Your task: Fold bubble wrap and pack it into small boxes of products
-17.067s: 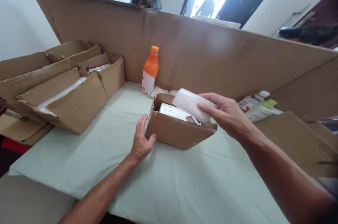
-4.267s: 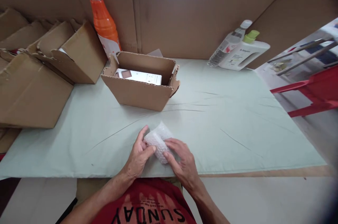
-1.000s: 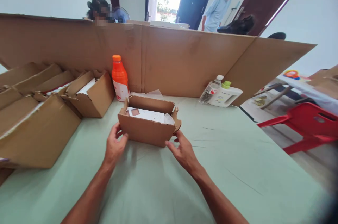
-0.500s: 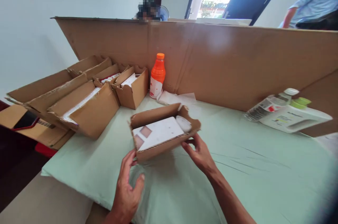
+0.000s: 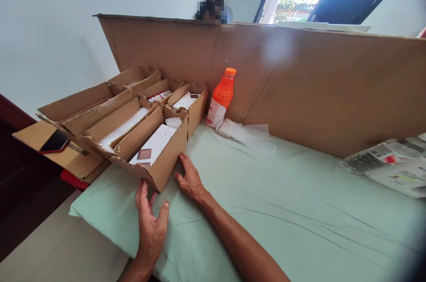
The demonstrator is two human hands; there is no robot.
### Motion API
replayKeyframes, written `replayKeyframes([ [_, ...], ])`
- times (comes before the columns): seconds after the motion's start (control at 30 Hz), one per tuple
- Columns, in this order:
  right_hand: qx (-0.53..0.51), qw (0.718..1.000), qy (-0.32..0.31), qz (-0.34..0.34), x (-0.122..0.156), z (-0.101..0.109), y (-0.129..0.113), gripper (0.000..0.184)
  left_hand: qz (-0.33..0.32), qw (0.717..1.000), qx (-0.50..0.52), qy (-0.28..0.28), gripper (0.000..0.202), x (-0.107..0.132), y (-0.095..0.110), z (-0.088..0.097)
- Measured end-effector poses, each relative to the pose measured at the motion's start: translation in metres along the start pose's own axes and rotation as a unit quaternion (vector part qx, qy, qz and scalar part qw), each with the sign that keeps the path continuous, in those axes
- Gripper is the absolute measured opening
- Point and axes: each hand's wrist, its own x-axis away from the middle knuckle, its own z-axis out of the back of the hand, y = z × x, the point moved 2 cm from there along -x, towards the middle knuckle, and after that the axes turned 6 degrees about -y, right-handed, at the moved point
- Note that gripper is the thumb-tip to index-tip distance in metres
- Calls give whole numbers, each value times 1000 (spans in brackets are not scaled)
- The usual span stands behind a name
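Observation:
A small open cardboard box (image 5: 166,160) stands at the left of the green table (image 5: 282,220), pushed against a row of similar boxes. Inside it lie a white carton with brown squares (image 5: 151,145) and a bubble-wrapped piece (image 5: 173,123). My left hand (image 5: 150,224) rests open on the cloth just before the box's near corner, fingers spread. My right hand (image 5: 190,178) lies open against the box's right side, fingertips at its lower edge. Neither hand holds anything.
Several open boxes (image 5: 109,115) sit in a row at the left, over the table's edge. An orange bottle (image 5: 220,97) and bubble wrap (image 5: 244,132) stand by the tall cardboard wall (image 5: 299,82). Bottles (image 5: 389,164) lie far right. A person's head shows behind the wall.
The box was carried from the table's middle to the left and set against the row of boxes. Both hands have let go and now rest beside it. The camera turned left.

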Motion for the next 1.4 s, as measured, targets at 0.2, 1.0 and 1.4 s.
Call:
replayKeyframes([
  [0.2, -34, 999, 29, -6, -6, -5, 3, 66, 12, 1000, 2, -17, 70, -11, -17, -3],
  [1.0, -298, 933, 118, -164, 0, 94, -20, 32, -137, 932, -44, -333, 36, -85, 7, -102],
  [1.4, 560, 804, -185, 72, -172, 111, -179, 21, -145, 935, -34, -323, 33, -81, -29, -116],
])
